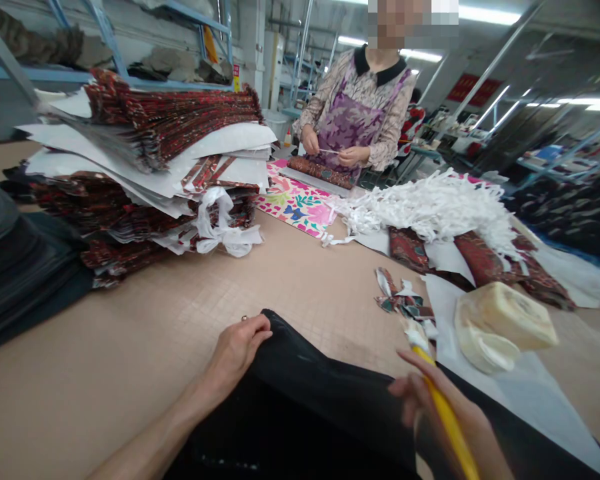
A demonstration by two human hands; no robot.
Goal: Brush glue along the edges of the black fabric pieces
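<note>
The black sheet [300,393] has a wavy edge.

White ceiling tubes [490,14] glaring overhead, soft indoor light, right hand [467,412] motion-blurred, edges stretched, upper-right corner dark.

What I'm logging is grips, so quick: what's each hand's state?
Left hand: closed, pinching the black sheet.
Right hand: blurred, but holding the brush.
</note>
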